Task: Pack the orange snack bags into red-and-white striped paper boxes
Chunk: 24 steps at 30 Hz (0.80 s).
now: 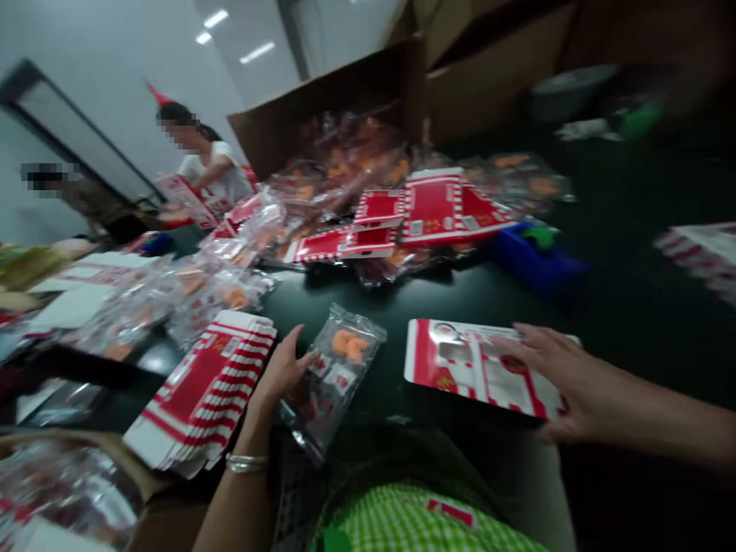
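Observation:
My left hand (283, 369) is at the left edge of a clear plastic packet (339, 376), with thumb and forefinger spread apart and the thumb tip over the film. Orange pieces and small printed squares show inside this packet. To the left of that hand leans a stack of red and white striped cartons (201, 383). My right hand (555, 379) is closed round the right end of a flat red and white carton (460, 360), its fingers across the top face and its thumb at the near edge. Cut-out windows show in this carton.
Behind lies a heap of similar packets (345, 161) before a large cardboard box (333, 92), with red cartons (432, 203) on top. A blue tape dispenser (537, 257) stands right of them. An open box of packets (69, 491) is at lower left. A co-worker (212, 169) handles cartons.

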Tool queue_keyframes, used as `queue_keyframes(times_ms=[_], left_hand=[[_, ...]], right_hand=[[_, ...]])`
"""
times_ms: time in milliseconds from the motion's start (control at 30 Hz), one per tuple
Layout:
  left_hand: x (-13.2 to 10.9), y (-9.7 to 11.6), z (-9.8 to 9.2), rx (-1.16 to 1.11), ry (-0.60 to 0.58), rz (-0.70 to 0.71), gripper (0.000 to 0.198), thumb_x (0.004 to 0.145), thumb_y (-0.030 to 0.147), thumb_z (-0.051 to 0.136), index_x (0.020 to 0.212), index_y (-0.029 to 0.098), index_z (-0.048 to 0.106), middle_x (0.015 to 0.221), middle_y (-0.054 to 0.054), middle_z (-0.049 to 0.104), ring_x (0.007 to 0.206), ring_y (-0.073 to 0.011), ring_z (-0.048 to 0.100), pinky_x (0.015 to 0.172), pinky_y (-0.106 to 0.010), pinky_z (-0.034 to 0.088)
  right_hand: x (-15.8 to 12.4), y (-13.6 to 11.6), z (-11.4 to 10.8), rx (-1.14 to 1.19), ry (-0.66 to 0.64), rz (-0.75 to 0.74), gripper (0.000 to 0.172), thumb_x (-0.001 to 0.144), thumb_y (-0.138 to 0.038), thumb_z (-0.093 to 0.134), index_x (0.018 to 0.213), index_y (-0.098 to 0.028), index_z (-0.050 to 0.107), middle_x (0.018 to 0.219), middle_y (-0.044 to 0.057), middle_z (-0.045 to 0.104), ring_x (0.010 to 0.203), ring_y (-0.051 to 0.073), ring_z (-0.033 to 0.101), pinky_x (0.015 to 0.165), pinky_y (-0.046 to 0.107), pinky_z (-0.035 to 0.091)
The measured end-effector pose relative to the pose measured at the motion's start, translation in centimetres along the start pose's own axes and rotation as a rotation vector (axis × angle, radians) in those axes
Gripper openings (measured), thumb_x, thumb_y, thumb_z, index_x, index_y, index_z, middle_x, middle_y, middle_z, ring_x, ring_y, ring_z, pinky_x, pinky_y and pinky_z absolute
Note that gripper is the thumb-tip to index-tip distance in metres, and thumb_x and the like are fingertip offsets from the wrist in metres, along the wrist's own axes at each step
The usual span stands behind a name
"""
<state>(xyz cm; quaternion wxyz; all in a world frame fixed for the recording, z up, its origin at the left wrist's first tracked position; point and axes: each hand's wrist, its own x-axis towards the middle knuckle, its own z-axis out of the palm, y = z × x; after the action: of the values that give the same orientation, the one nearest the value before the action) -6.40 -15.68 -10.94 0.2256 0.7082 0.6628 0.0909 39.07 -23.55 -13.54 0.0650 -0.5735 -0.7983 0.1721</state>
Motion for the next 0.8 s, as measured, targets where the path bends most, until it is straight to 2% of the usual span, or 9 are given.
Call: queue_keyframes(times_ms=[100, 167, 233, 367, 467, 533, 633, 700, 800], left_hand=[[1.6, 2.1, 1.4, 0.009, -0.041, -0.014, 0.089, 0.076, 0.044, 0.064, 0.147, 0.010, 0.024, 0.107, -0.015, 0.064, 0.101, -0.0335, 0.061, 0.089, -0.045, 0.044], [2.0, 3.4, 2.0, -0.095, -0.131, -0.012, 0.091, 0.074, 0.043, 0.066, 0.146, 0.011, 0.023, 0.080, -0.003, 0.063, 0.076, -0.0257, 0.063, 0.074, -0.037, 0.048], [1.9, 4.1, 2.2, -0.304, -0.230, 0.006, 0.087, 0.073, 0.040, 0.067, 0.143, 0.011, 0.025, 0.069, 0.004, 0.056, 0.062, -0.0192, 0.058, 0.062, -0.030, 0.047], [0.5, 4.5, 1.9, -0.661, -0.335, 0.025, 0.076, 0.072, 0.034, 0.069, 0.136, 0.014, 0.033, 0.074, 0.005, 0.054, 0.059, -0.0121, 0.053, 0.056, -0.023, 0.044], [-1.1, 4.9, 2.3, -0.740, -0.413, -0.019, 0.075, 0.075, 0.031, 0.067, 0.139, 0.014, 0.032, 0.072, 0.004, 0.054, 0.057, -0.0107, 0.052, 0.056, -0.022, 0.043], [-1.7, 5.1, 2.8, -0.792, -0.460, -0.034, 0.078, 0.075, 0.030, 0.069, 0.142, 0.016, 0.032, 0.081, 0.000, 0.060, 0.059, -0.0111, 0.055, 0.058, -0.023, 0.044], [-1.8, 4.8, 3.3, -1.003, -0.570, 0.012, 0.077, 0.074, 0.028, 0.072, 0.142, 0.023, 0.037, 0.114, -0.008, 0.063, 0.083, -0.0173, 0.063, 0.074, -0.027, 0.049], [-1.4, 4.4, 3.2, -1.105, -0.692, 0.075, 0.070, 0.075, 0.027, 0.072, 0.139, 0.026, 0.044, 0.128, -0.008, 0.059, 0.104, -0.0224, 0.061, 0.089, -0.033, 0.047], [-0.3, 4.2, 2.3, -0.996, -0.903, 0.199, 0.061, 0.080, 0.028, 0.069, 0.138, 0.026, 0.049, 0.131, -0.006, 0.059, 0.116, -0.0255, 0.056, 0.098, -0.038, 0.042]], right_hand=[[0.6, -1.4, -1.2, 0.014, -0.141, 0.107, 0.108, 0.053, -0.036, 0.082, 0.148, -0.025, 0.032, 0.157, 0.021, 0.015, 0.141, 0.049, 0.013, 0.105, 0.060, 0.033], [1.2, -2.4, -2.2, 0.007, -0.185, 0.138, 0.120, 0.047, -0.042, 0.084, 0.150, -0.028, 0.026, 0.158, 0.019, 0.011, 0.141, 0.050, 0.010, 0.101, 0.066, 0.034], [1.5, -3.1, -2.8, -0.008, -0.192, 0.157, 0.125, 0.044, -0.045, 0.085, 0.151, -0.029, 0.022, 0.158, 0.019, 0.011, 0.141, 0.051, 0.009, 0.097, 0.069, 0.034], [0.7, -2.3, -2.2, -0.005, -0.198, 0.137, 0.125, 0.046, -0.048, 0.083, 0.152, -0.026, 0.020, 0.157, 0.021, 0.013, 0.141, 0.049, 0.009, 0.099, 0.071, 0.030], [0.0, -0.2, -0.7, -0.002, -0.154, 0.047, 0.122, 0.051, -0.051, 0.081, 0.152, -0.027, 0.018, 0.157, 0.019, 0.015, 0.141, 0.047, 0.013, 0.106, 0.067, 0.026], [-0.1, 0.9, 0.2, 0.001, -0.078, -0.045, 0.119, 0.054, -0.052, 0.079, 0.152, -0.031, 0.015, 0.157, 0.016, 0.018, 0.140, 0.047, 0.017, 0.108, 0.065, 0.025], [0.2, 1.3, 0.8, 0.000, -0.011, -0.157, 0.117, 0.056, -0.052, 0.078, 0.152, -0.033, 0.014, 0.155, 0.014, 0.022, 0.139, 0.045, 0.023, 0.108, 0.063, 0.029], [0.5, 0.7, 0.9, -0.006, -0.003, -0.205, 0.117, 0.054, -0.052, 0.078, 0.151, -0.033, 0.017, 0.155, 0.013, 0.023, 0.139, 0.045, 0.024, 0.107, 0.062, 0.031], [0.9, -0.2, 0.9, 0.002, 0.000, -0.237, 0.113, 0.054, -0.048, 0.078, 0.150, -0.033, 0.022, 0.157, 0.011, 0.021, 0.139, 0.044, 0.025, 0.107, 0.061, 0.033]])
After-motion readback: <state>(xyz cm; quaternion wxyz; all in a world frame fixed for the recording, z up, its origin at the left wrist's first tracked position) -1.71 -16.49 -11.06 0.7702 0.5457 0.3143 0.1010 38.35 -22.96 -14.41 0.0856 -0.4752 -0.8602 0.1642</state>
